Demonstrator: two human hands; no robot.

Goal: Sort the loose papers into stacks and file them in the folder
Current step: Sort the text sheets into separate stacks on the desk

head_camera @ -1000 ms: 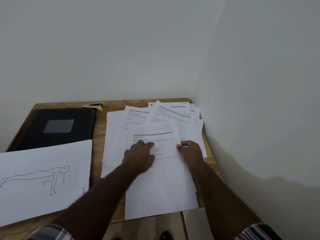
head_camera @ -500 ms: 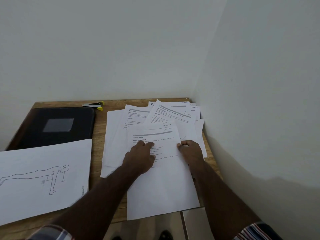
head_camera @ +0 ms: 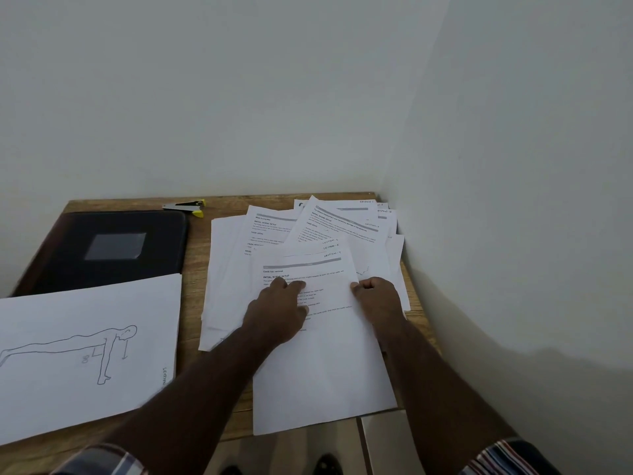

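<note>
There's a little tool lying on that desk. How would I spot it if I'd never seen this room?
Start at the wooden table in the corner of the room and find the black folder at its far left. Just past the folder's far right corner, close to the back wall, lies the small staple remover. It is the only metal thing with a bright yellow tip; everything else nearby is black or white paper.

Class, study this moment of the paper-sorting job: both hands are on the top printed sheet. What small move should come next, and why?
Probably lift the top sheet off the loose pile and start a stack. The right hand pinches its right edge and the left hand rests flat on it, while the sheets beneath lie fanned and unsorted. The folder is closed, so filing comes later.
</note>
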